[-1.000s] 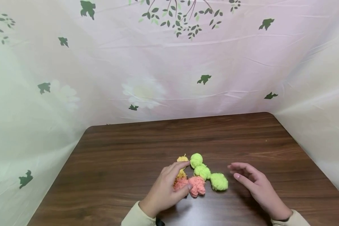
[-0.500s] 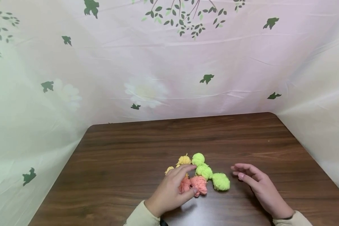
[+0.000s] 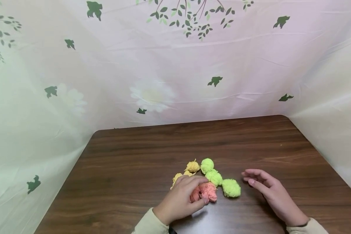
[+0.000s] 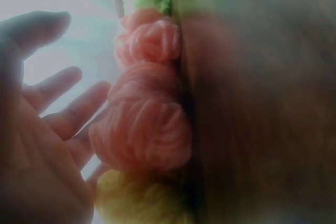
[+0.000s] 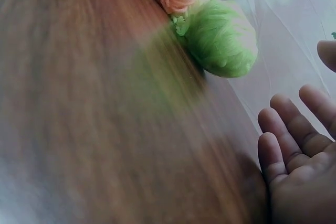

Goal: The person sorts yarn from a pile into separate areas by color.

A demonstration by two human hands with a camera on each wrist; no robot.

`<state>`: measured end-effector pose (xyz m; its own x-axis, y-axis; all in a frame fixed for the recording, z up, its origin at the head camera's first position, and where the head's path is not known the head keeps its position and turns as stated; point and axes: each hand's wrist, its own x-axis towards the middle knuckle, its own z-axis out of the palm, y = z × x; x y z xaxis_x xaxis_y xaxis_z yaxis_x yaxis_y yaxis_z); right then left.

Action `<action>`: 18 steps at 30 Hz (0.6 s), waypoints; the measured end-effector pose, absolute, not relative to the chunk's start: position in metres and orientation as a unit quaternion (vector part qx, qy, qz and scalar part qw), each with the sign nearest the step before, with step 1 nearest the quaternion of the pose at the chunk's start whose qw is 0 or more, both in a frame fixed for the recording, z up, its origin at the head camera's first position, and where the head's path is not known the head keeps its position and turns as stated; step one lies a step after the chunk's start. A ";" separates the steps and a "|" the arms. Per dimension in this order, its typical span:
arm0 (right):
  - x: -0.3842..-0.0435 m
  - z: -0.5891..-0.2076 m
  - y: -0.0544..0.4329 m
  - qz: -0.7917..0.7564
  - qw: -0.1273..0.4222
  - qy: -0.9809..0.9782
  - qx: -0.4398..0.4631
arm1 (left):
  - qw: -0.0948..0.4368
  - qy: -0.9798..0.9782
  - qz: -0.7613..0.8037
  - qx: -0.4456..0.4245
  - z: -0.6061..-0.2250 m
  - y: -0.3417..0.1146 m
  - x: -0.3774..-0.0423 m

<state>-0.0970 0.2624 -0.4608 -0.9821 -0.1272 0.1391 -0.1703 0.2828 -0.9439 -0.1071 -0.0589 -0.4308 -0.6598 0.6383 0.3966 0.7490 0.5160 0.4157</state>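
My left hand point(image 3: 182, 196) hovers over small yarn balls, its fingers loosely bent and parted. Under its fingertips lies a pink yarn ball point(image 3: 209, 191), with a second coral yarn ball point(image 3: 194, 194) partly hidden beside it. The left wrist view has the palm beside a row of coral balls point(image 4: 142, 135), with a yellow yarn ball point(image 4: 136, 198) nearest. Three lime green balls point(image 3: 214, 177) run diagonally to the right of these. My right hand point(image 3: 270, 193), holding nothing, is held relaxed right of the nearest green ball point(image 3: 231, 188); a gap separates them in the right wrist view.
Several yellow yarn balls point(image 3: 192, 166) lie behind and left of my left hand, partly covered by it. The dark wood table point(image 3: 134, 156) has a rounded far edge. Pale cloth point(image 3: 175, 65) printed with leaves and flowers hangs around its back and sides.
My left hand has moved a little right and nearer, over the pink yarn ball, uncovering more of the yellow balls. The right hand stays almost in place. The view has shifted slightly.
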 end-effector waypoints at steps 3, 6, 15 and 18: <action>-0.096 -0.461 0.261 0.587 0.009 -0.805 0.082 | 0.084 -0.869 -0.280 -0.399 -0.433 -0.058 -0.107; -0.095 -0.461 0.258 0.582 0.002 -0.810 0.072 | 0.072 -0.872 -0.278 -0.396 -0.435 -0.058 -0.106; -0.095 -0.458 0.249 0.543 -0.012 -0.838 0.061 | 0.061 -0.884 -0.254 -0.387 -0.442 -0.056 -0.107; -0.096 -0.458 0.246 0.522 -0.012 -0.851 0.059 | 0.072 -0.885 -0.240 -0.392 -0.443 -0.056 -0.109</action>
